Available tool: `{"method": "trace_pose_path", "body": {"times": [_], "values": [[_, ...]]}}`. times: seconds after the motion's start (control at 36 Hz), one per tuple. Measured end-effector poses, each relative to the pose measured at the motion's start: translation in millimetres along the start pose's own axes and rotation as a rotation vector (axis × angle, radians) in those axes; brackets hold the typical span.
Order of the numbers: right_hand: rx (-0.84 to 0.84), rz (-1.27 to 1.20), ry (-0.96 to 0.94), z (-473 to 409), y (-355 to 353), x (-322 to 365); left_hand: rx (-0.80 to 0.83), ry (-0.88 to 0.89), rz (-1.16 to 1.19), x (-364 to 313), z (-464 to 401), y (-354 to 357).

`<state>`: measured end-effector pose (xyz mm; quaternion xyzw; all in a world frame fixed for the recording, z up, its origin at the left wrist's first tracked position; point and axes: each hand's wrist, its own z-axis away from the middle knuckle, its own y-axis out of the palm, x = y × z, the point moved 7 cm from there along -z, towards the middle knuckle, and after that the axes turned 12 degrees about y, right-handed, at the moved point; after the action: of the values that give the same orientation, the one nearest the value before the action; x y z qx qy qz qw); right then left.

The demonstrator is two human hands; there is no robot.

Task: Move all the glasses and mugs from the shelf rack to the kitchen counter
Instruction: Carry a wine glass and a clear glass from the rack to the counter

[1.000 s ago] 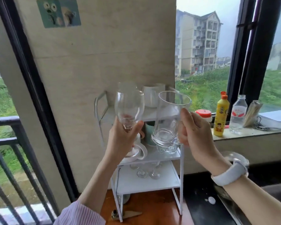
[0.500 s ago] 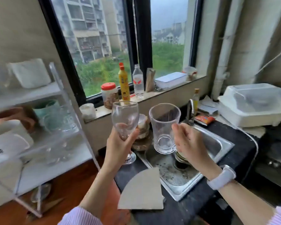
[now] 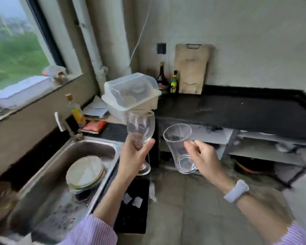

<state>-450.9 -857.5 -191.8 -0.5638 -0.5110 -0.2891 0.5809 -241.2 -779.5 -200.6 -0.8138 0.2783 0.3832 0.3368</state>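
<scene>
Two glasses carried clear of the shelf rack, now out of view: wine glass (image 3: 140,128) pinched in left hand (image 3: 132,157), glass mug (image 3: 179,147) gripped by right hand (image 3: 204,156), nearing black kitchen counter (image 3: 237,110) beyond sink (image 3: 60,167).

Wine glass (image 3: 140,129) in left hand (image 3: 131,157), glass mug (image 3: 179,147) in right hand (image 3: 204,159), both above sink (image 3: 48,175) edge and dark counter (image 3: 237,110).

One head-worn view looks forward and down, close over the sink (image 3: 88,147) and black counter (image 3: 237,112)
</scene>
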Motion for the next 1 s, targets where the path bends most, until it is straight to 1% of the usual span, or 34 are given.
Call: {"method": "trace_pose_path", "body": {"times": [0.06, 0.22, 0.28, 0.42, 0.56, 0.67, 0.89, 1.0], "values": [[-0.092, 0.042, 0.056, -18.1, -28.7, -22.7, 0.068, 0.000, 0.044, 2.8, -20.1, 42.5], [-0.271, 0.125, 0.210, -77.4, -99.1, -92.8, 0.251, -0.020, 0.140, 23.9, -83.9, 166.1], [-0.312, 0.116, 0.257, -102.4, -117.3, -115.3, 0.303, -0.038, 0.181, 33.7, -107.4, 205.8], [-0.334, 0.072, 0.329, -189.2, -147.9, -154.3, 0.386, -0.047, 0.218, 54.4, -181.9, 294.9], [-0.368, 0.071, 0.374, -287.2, -176.0, -177.8, 0.418, -0.061, 0.206, 69.8, -266.7, 372.4], [-0.403, 0.065, 0.424, -349.1, -201.6, -199.7, 0.438, -0.083, 0.184, 79.9, -325.2, 432.1], [-0.438, 0.044, 0.525, -459.9, -250.9, -269.6, 0.475, -0.147, 0.142, 114.9, -410.8, 555.2], [-0.404, 0.030, 0.546, -522.8, -269.4, -314.7, 0.496, -0.190, 0.115, 138.7, -443.8, 620.6]]}}
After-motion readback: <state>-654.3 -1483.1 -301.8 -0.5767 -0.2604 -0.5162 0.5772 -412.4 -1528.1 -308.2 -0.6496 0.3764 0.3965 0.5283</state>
